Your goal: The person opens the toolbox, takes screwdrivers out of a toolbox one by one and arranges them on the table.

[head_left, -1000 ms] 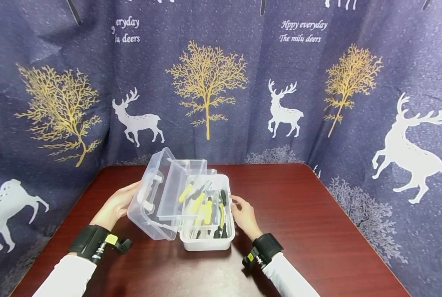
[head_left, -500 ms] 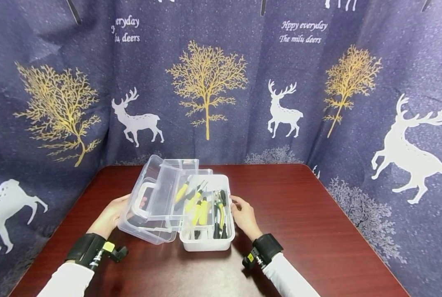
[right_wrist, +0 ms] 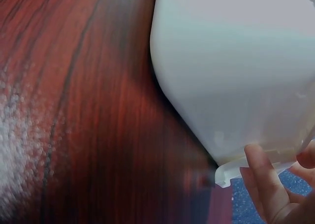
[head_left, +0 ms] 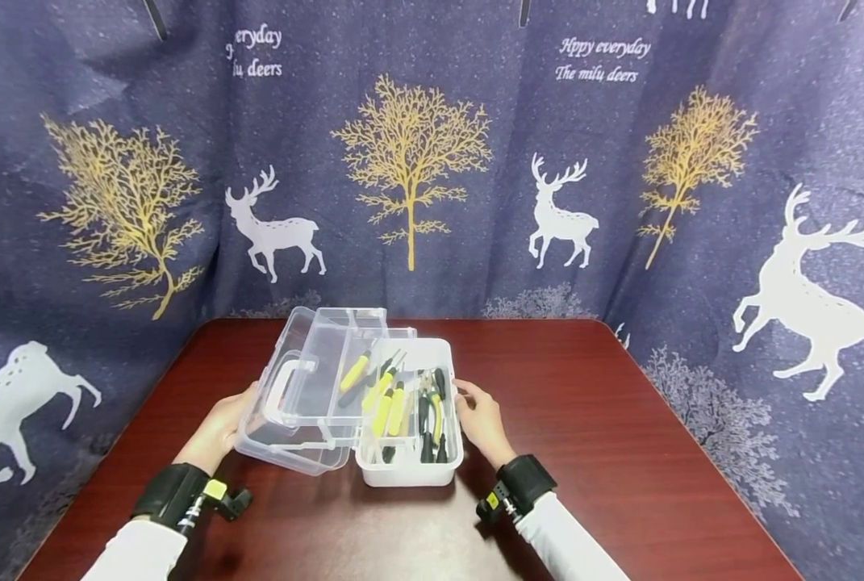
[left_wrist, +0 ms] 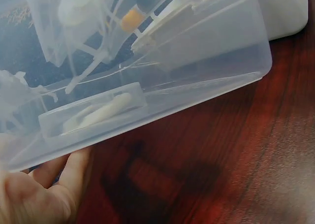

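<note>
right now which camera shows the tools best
The head view: it looks down into the open box, where yellow and black tools show. The left wrist view catches only blurry yellow and dark pieces of them; the right wrist view shows none.

From my remote feed I logged the table [head_left: 584,420] as reddish-brown wood grain with a satin gloss, its glare strongest toward the near edge; both wrist views rendered that glare finely pebbled. Between the table's left and right edges, the box [head_left: 406,476] read as opaque white plastic, smooth, low sheen. I noted the lid [left_wrist: 216,61] and tray [head_left: 324,395] as clear plastic, glossy, faintly hazy. The yellow handles [head_left: 397,410] looked like plastic; finish too small to judge. Beyond the far edge I recorded the curtain [head_left: 461,210] as matt cloth, softly creased. Toward the near edge, the sleeves [head_left: 569,537] appeared white cloth, matt.
</note>
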Motion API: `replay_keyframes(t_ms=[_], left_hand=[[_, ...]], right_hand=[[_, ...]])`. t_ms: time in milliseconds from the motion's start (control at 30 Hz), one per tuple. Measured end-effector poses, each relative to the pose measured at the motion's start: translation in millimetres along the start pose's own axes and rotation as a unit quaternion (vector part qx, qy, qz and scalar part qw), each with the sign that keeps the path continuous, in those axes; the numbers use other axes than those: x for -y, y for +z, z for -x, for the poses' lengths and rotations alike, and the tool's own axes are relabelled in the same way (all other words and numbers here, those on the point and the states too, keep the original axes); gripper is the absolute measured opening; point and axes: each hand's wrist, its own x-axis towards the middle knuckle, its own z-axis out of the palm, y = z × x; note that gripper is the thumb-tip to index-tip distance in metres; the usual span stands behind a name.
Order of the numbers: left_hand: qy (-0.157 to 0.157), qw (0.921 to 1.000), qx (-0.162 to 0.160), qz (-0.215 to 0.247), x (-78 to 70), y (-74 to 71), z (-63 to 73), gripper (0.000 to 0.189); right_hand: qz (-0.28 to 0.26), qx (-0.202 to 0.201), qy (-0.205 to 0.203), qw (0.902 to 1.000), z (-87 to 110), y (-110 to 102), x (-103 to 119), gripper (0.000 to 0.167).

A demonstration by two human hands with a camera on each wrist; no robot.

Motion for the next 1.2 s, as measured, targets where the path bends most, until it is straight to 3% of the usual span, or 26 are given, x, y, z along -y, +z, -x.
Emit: replay_keyframes(t_ms=[100, 267, 367, 600, 767, 867, 900, 967, 1100, 1133, 1200], left_hand=[[-0.004, 0.9993, -0.033, -0.016, 2.6, 0.5, 1.3, 0.021], [-0.016, 0.9983, -0.056, -0.009, 11.5, 0.7, -4.1, 0.070], [-0.021, 0.9983, -0.053, 0.002, 16.1, 0.8, -4.9, 0.075], [-0.030, 0.9968, -0.068, -0.031, 22.8, 3.1, 0.4, 0.083], [-0.024, 0.9977, -0.048, 0.041, 40.2, -9.0, -9.4, 0.030], [0.020, 0.9969, -0.005, 0.076, 59.6, -24.5, -22.8, 0.028], [0.049, 0.9922, 0.035, 0.109, 70.7, -34.3, -32.4, 0.029], [0.058, 0.9905, 0.062, 0.108, 78.0, -41.2, -37.9, 0.045], [0.011, 0.9968, 0.048, 0.063, 68.0, -34.5, -34.1, 0.083], [-0.021, 0.9995, 0.011, 0.021, 57.5, -25.6, -25.3, 0.087], [-0.042, 0.9990, -0.015, 0.006, 47.7, -17.8, -17.7, 0.083]], right_hand=[[-0.001, -0.003, 0.002, 1.0000, -0.1, 0.7, 0.9, 0.035], [0.005, -0.010, -0.002, 0.9999, -0.6, 0.4, 1.6, 0.035], [0.007, -0.010, -0.004, 0.9999, -0.5, 0.2, 1.8, 0.035], [0.010, -0.010, -0.004, 0.9999, -0.4, 1.6, 2.4, 0.034], [0.012, -0.013, 0.000, 0.9999, 0.4, 2.2, 2.1, 0.034], [0.012, -0.015, -0.002, 0.9998, 0.8, 2.1, 2.2, 0.034], [0.012, -0.015, -0.003, 0.9998, 0.7, 2.1, 2.4, 0.034], [0.010, -0.014, -0.003, 0.9998, 1.0, 1.9, 2.8, 0.034], [0.010, -0.011, -0.001, 0.9999, 1.7, 1.6, 3.1, 0.035], [0.011, -0.010, 0.000, 0.9999, 1.8, 1.8, 3.1, 0.035], [0.013, -0.013, -0.001, 0.9998, 1.5, 2.1, 3.1, 0.035]])
